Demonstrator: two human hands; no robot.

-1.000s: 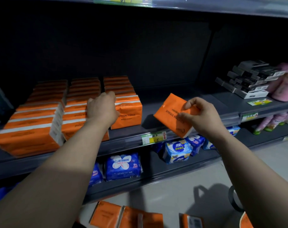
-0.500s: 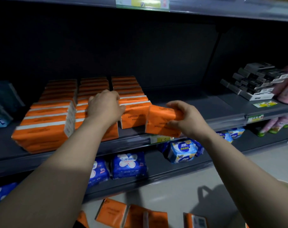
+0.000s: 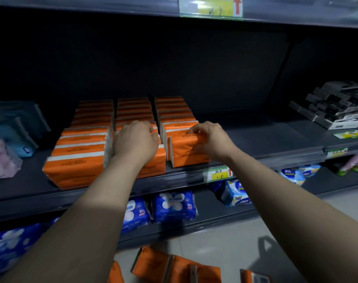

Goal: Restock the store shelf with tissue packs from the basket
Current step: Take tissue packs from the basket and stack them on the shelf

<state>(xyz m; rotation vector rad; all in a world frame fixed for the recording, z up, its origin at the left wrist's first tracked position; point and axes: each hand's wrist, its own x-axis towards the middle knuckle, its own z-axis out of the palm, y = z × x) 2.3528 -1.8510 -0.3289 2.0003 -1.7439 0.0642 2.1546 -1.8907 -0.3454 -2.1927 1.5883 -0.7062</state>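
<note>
1. Right now both hands are up at the middle shelf (image 3: 276, 139), among the orange tissue packs.
2. Right hand (image 3: 212, 139): fingers curled over the top and right end of the front orange pack (image 3: 186, 152) in the right-hand row, gripping it. Pack stands upright on its long edge at the shelf's front lip, touching the pack behind it.
3. Left hand (image 3: 136, 139): closed down onto the tops of the packs in the middle row (image 3: 133, 111), knuckles toward camera. It presses on them; cannot tell whether it actually grips one.
4. Three rows of orange packs run front to back. The left row (image 3: 80, 152) comes furthest forward; its front pack is just beside the left wrist.
5. Shelf to the right of the rows is bare dark metal up to a stack of black-and-white boxes (image 3: 335, 107) at the far right.
6. Far left of the same shelf: blue and pink soft packs (image 3: 12, 135), partly cut off by the frame.
7. Yellow price tag (image 3: 219, 173) on the shelf edge sits just below the right wrist.
8. Lower shelf holds blue-and-white packs (image 3: 174, 206).
9. More loose orange packs (image 3: 174, 266) lie at the bottom edge of view, below the arms; their container is not clearly visible.
</note>
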